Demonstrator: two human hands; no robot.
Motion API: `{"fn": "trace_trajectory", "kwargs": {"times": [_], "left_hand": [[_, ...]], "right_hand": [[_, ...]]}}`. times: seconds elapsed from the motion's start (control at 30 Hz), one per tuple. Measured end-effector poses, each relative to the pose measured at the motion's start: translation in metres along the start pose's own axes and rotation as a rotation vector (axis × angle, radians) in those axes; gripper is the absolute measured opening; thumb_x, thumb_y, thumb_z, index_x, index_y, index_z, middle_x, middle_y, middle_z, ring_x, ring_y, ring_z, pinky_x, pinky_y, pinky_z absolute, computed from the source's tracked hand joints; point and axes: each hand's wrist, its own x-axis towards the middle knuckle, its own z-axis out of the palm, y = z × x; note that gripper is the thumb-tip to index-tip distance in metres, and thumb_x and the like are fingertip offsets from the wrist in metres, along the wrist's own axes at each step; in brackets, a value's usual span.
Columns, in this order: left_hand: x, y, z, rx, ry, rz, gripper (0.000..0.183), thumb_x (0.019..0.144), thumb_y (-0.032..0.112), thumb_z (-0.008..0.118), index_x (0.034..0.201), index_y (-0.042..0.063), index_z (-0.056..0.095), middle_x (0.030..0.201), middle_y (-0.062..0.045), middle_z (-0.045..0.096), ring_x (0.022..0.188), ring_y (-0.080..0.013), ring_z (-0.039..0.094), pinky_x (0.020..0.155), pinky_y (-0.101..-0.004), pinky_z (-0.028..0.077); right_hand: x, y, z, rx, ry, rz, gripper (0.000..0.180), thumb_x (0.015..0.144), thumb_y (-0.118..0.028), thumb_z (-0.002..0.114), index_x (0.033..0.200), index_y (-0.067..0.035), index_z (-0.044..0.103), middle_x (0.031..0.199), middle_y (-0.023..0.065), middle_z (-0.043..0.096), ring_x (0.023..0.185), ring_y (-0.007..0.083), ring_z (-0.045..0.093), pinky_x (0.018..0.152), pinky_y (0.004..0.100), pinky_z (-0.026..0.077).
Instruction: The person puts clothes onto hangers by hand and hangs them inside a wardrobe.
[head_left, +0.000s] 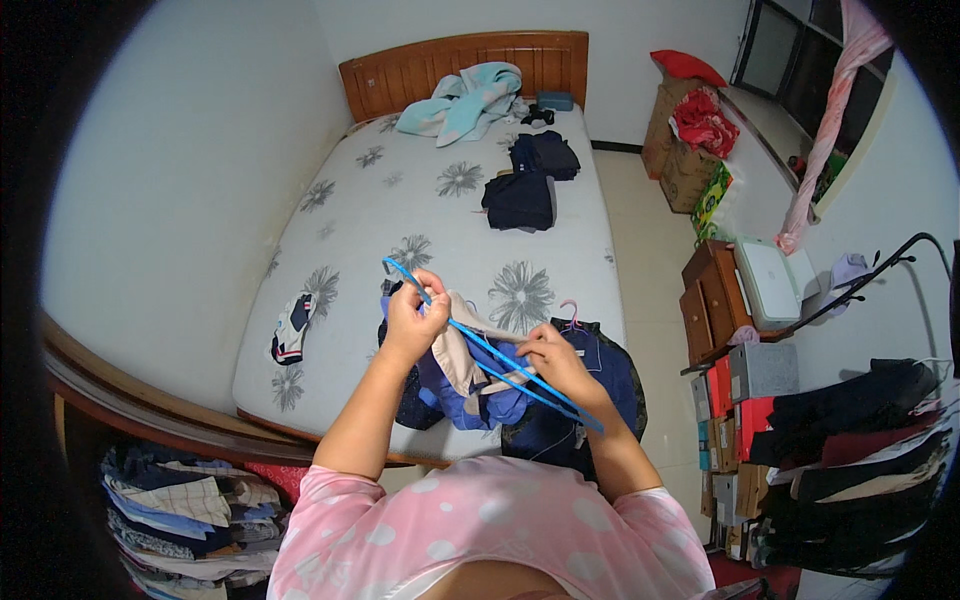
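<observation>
My left hand (416, 315) grips a blue clothes hanger (491, 349) just below its hook, with the hanger slanting down to the right. Beige cloth (454, 360) hangs under that hand and stretches across to my right hand (559, 364), whose fingertips pinch its edge. One end of the hanger passes in front of my right wrist. Below both hands lies a bunched pile of blue garments (450, 397) at the near edge of the bed. Beside my right hand rests a dark blue garment (600, 360) on a pink hanger (571, 311).
The bed mattress (360, 225) has a floral print. On it are folded dark clothes (519, 201), a white-and-navy garment (292, 330) and a light blue blanket (469, 101). Stacked clothes (180, 510) stand at lower left. Shoe boxes (761, 371) and a clothes rack (885, 270) line the right.
</observation>
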Motion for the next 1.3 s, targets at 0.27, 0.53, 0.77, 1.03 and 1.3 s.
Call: {"fn": "trace_trajectory", "kwargs": {"times": [0.27, 0.53, 0.77, 1.03, 1.3], "left_hand": [[0.007, 0.006, -0.001, -0.026, 0.148, 0.010, 0.013, 0.083, 0.009, 0.060, 0.088, 0.005, 0.049, 0.065, 0.002, 0.049, 0.054, -0.0037, 0.045, 0.048, -0.0189, 0.035], [0.007, -0.005, -0.002, 0.249, 0.195, 0.017, 0.020, 0.075, 0.015, 0.067, 0.080, 0.004, 0.051, 0.054, 0.000, 0.046, 0.050, -0.0069, 0.046, 0.047, -0.0225, 0.035], [0.013, -0.017, -0.013, 0.695, 0.255, 0.523, 0.022, 0.065, 0.015, 0.073, 0.071, 0.006, 0.055, 0.060, -0.006, 0.056, 0.052, -0.0210, 0.056, 0.047, -0.0313, 0.039], [0.009, -0.011, -0.007, 0.943, 0.272, 0.543, 0.022, 0.066, 0.020, 0.074, 0.073, 0.008, 0.057, 0.068, -0.004, 0.059, 0.062, -0.0235, 0.057, 0.056, -0.0342, 0.042], [0.008, -0.008, -0.003, 0.890, 0.427, 0.442, 0.026, 0.071, 0.025, 0.072, 0.077, 0.004, 0.056, 0.071, -0.009, 0.060, 0.065, -0.0282, 0.058, 0.060, -0.0371, 0.043]], "right_hand": [[-0.024, -0.029, -0.049, -0.425, 0.132, -0.195, 0.024, 0.076, -0.013, 0.057, 0.099, -0.008, 0.063, 0.102, 0.0101, 0.054, 0.086, 0.0312, 0.054, 0.071, 0.0375, 0.047], [-0.032, -0.042, -0.068, -0.418, 0.261, -0.004, 0.034, 0.072, -0.008, 0.059, 0.106, -0.010, 0.063, 0.090, 0.0097, 0.055, 0.084, 0.0287, 0.049, 0.076, 0.0353, 0.044], [-0.037, -0.044, -0.071, -0.294, 0.110, 0.032, 0.051, 0.065, 0.013, 0.044, 0.108, -0.007, 0.061, 0.085, 0.0110, 0.050, 0.084, 0.0282, 0.049, 0.077, 0.0352, 0.043], [-0.034, -0.062, -0.072, -0.255, 0.140, 0.096, 0.054, 0.064, 0.009, 0.045, 0.114, -0.005, 0.057, 0.087, 0.0128, 0.047, 0.080, 0.0294, 0.050, 0.074, 0.0345, 0.044], [-0.030, -0.085, -0.054, 0.264, -0.063, 0.091, 0.050, 0.076, 0.002, 0.056, 0.125, -0.005, 0.050, 0.090, 0.0099, 0.045, 0.082, 0.0205, 0.050, 0.076, 0.0264, 0.044]]}}
